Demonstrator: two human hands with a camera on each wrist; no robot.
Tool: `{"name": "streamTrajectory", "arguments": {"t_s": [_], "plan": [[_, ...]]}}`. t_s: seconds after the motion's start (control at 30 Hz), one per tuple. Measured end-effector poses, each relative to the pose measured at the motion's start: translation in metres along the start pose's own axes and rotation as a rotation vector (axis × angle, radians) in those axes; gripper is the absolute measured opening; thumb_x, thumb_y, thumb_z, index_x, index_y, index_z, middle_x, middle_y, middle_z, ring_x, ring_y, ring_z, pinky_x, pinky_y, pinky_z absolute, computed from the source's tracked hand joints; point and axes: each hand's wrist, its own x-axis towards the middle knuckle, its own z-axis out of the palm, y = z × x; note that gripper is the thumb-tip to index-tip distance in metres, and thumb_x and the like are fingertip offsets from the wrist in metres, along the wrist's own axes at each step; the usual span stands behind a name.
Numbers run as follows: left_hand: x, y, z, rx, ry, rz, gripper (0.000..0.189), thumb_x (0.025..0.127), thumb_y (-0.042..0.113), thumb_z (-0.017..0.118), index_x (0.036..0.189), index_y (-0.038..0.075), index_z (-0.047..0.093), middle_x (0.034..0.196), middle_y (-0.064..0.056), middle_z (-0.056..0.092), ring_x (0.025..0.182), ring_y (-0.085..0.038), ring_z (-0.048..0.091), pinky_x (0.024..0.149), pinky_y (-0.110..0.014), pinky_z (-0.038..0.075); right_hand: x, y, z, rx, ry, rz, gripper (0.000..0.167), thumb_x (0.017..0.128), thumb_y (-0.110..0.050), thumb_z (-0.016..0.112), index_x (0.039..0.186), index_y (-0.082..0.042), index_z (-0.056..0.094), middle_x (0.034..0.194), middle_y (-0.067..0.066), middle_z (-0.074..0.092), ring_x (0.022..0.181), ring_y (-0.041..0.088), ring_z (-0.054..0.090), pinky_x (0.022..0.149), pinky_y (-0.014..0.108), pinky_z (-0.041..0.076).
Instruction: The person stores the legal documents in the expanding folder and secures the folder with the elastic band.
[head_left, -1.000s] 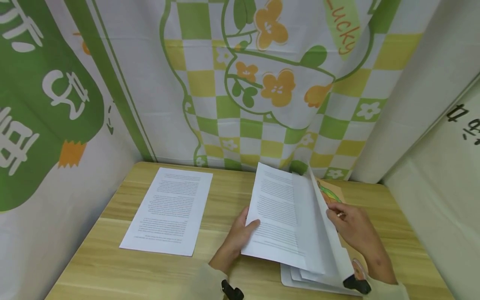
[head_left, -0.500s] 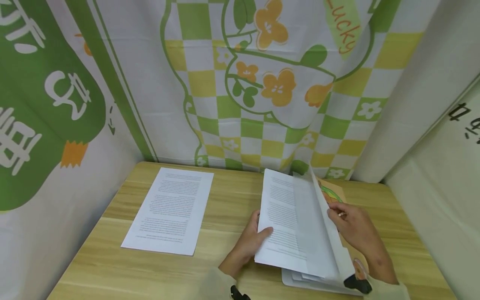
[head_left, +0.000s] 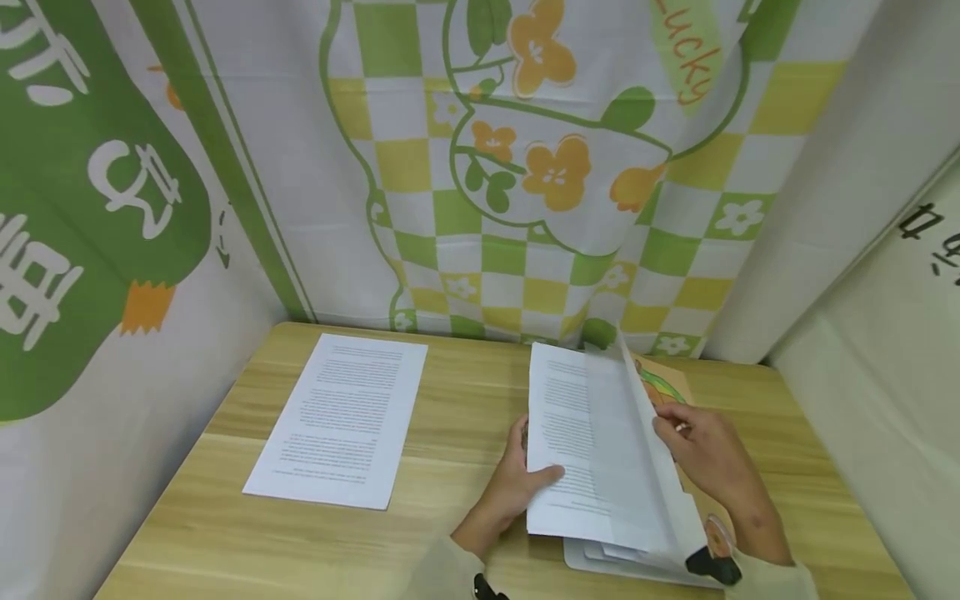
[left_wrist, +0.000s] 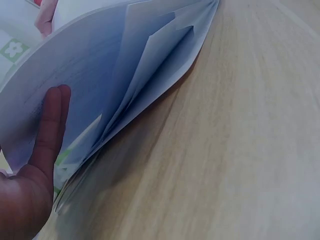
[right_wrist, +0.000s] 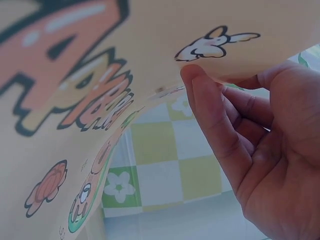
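My left hand (head_left: 513, 483) grips the left edge of the printed sheets (head_left: 566, 433), thumb on the printed face. Its other fingers lie straight against the back, as the left wrist view shows. The right part of the sheets is under a translucent sleeve (head_left: 626, 467) of the folder. My right hand (head_left: 705, 446) pinches the raised folder cover (head_left: 651, 417) between thumb and fingers. In the right wrist view, the cover's outer side (right_wrist: 150, 45) is tan with cartoon prints and lettering. More pale leaves (left_wrist: 155, 55) fan out below the sheets in the left wrist view.
Another printed page (head_left: 337, 421) lies flat on the left of the wooden table (head_left: 457, 392). A patterned curtain (head_left: 525, 275) hangs right behind the table's back edge, with white cloth walls at both sides.
My left hand has moved right with the printed sheets, and less of them shows outside the translucent sleeve. The right hand and the cover have stayed nearly still.
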Motion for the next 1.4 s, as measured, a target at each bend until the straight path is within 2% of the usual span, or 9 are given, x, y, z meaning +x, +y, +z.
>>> {"name": "streamTrajectory", "arguments": {"t_s": [0.1,0.43,0.53,0.7,0.87,1.0,1.1,1.23,1.4], "plan": [[0.002,-0.002,0.003,-0.004,-0.008,0.013,0.096,0.091,-0.005,0.070,0.163,0.011,0.008,0.134,-0.013,0.059,0.111,-0.028,0.066,0.090,-0.033,0.054,-0.001,0.001,0.000,0.012,0.003,-0.003,0.021,0.100,-0.010,0.061,0.109,0.002,0.076,0.085,0.001,0.070,0.065,0.008,0.058,0.057,0.026,0.048],[0.005,-0.006,0.009,-0.028,-0.014,-0.033,0.105,0.086,-0.006,0.077,0.163,0.012,0.007,0.117,-0.012,0.069,0.095,-0.029,0.072,0.080,-0.034,0.058,-0.001,0.000,0.001,-0.003,-0.006,0.026,0.024,0.101,-0.014,0.061,0.113,0.002,0.075,0.089,0.002,0.071,0.071,0.010,0.060,0.061,0.026,0.049],[0.006,-0.007,0.011,-0.021,-0.028,-0.025,0.105,0.086,-0.006,0.077,0.163,0.013,0.009,0.115,-0.012,0.070,0.093,-0.028,0.072,0.079,-0.033,0.058,-0.002,0.000,0.002,-0.005,-0.011,0.030,0.025,0.102,-0.015,0.060,0.113,0.002,0.075,0.091,0.003,0.072,0.074,0.013,0.062,0.062,0.027,0.051],[0.007,-0.006,0.014,0.011,-0.069,-0.004,0.094,0.091,-0.001,0.074,0.161,0.015,0.014,0.113,-0.013,0.071,0.090,-0.027,0.073,0.078,-0.033,0.058,-0.002,0.000,0.001,-0.014,-0.018,0.036,0.026,0.102,-0.015,0.060,0.114,0.002,0.075,0.094,0.004,0.073,0.077,0.014,0.064,0.064,0.027,0.051],[0.008,-0.003,0.013,0.168,-0.055,0.005,0.076,0.101,0.013,0.064,0.161,0.012,0.017,0.109,-0.010,0.072,0.085,-0.020,0.072,0.076,-0.031,0.056,-0.001,0.000,0.001,-0.016,-0.015,0.033,0.025,0.101,-0.014,0.060,0.112,0.003,0.075,0.091,0.004,0.072,0.072,0.011,0.061,0.061,0.027,0.050],[0.009,0.001,0.012,0.246,-0.051,-0.017,0.062,0.107,0.021,0.056,0.160,0.010,0.026,0.103,-0.005,0.070,0.072,-0.017,0.070,0.066,-0.033,0.058,0.000,0.000,0.000,-0.005,-0.004,0.014,0.022,0.101,-0.012,0.061,0.109,0.002,0.075,0.085,0.001,0.070,0.066,0.008,0.059,0.056,0.026,0.048],[0.007,0.003,0.010,0.228,-0.052,-0.016,0.052,0.107,0.016,0.054,0.155,0.005,0.037,0.095,-0.005,0.069,0.061,-0.019,0.066,0.055,-0.036,0.059,0.000,0.000,0.000,-0.003,0.001,-0.007,0.019,0.100,-0.011,0.062,0.107,0.000,0.076,0.084,-0.001,0.070,0.065,0.005,0.058,0.055,0.026,0.048],[0.008,0.008,0.009,0.257,-0.019,0.030,0.043,0.102,0.009,0.059,0.143,0.000,0.052,0.088,-0.004,0.068,0.057,-0.019,0.064,0.053,-0.038,0.059,0.000,0.001,0.000,0.000,0.005,-0.018,0.018,0.100,-0.010,0.062,0.105,-0.001,0.076,0.083,-0.001,0.069,0.064,0.005,0.058,0.054,0.026,0.048],[0.011,0.012,0.008,0.269,-0.009,0.035,0.047,0.097,0.003,0.065,0.142,-0.002,0.054,0.084,-0.004,0.068,0.056,-0.019,0.065,0.055,-0.038,0.059,0.000,0.001,-0.001,0.005,-0.011,0.007,0.021,0.101,-0.012,0.061,0.107,0.001,0.076,0.081,-0.001,0.068,0.063,0.006,0.057,0.053,0.026,0.048]]}}
